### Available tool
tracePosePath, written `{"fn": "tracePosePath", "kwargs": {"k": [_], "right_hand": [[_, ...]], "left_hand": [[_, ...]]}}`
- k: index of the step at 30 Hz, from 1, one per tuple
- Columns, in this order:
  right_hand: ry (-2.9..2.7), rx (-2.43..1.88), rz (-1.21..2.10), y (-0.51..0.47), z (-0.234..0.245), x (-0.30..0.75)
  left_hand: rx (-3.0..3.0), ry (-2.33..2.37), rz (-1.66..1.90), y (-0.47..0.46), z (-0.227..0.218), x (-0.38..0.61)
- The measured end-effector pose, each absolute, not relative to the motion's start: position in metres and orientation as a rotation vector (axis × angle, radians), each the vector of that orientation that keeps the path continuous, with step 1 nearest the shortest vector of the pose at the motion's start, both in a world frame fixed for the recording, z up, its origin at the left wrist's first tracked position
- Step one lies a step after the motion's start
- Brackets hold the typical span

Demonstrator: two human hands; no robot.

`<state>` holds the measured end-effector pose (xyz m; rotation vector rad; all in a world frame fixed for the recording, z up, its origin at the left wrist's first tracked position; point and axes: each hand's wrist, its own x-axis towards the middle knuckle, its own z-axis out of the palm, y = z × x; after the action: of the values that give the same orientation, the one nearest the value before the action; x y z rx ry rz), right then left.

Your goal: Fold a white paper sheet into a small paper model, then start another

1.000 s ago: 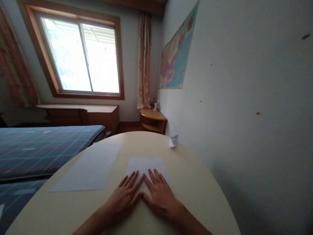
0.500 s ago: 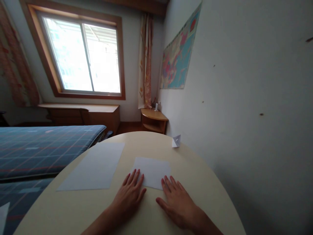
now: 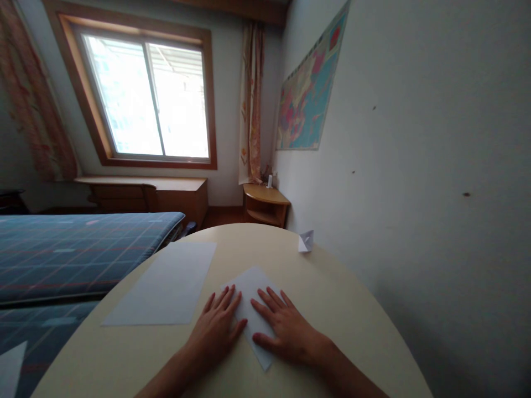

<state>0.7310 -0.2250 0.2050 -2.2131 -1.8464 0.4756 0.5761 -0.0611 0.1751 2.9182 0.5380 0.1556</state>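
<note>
A small white sheet of paper (image 3: 254, 279) lies turned at an angle on the round cream table (image 3: 332, 309), one corner pointing toward me. My left hand (image 3: 219, 316) rests on its left edge, fingers stretched out flat. Across the right part of the paper lies my right hand (image 3: 284, 323), open with its fingers spread. Both hands press on the sheet without gripping it, and they cover parts of its sides.
A larger white sheet (image 3: 166, 287) lies on the table's left. Near the far right edge stands a small folded paper piece (image 3: 306, 242). A plaid mattress (image 3: 83, 249) borders the table at left; the wall (image 3: 435, 265) is at right.
The small sheet has rotated, from edges roughly square to me to a corner pointing at me. My right hand has moved left, further onto the paper. The view has shifted slightly.
</note>
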Motion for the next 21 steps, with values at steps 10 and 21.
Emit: {"fn": "tracePosePath", "kwargs": {"k": [10, 21], "right_hand": [[-1.848, -2.207, 0.485, -0.227, 0.204, 0.731], [-1.837, -2.161, 0.462, -0.227, 0.204, 0.743]], "left_hand": [[2.903, 0.782, 0.344, -0.049, 0.164, 0.582], [2.907, 0.330, 0.341, -0.054, 0.159, 0.584]]}}
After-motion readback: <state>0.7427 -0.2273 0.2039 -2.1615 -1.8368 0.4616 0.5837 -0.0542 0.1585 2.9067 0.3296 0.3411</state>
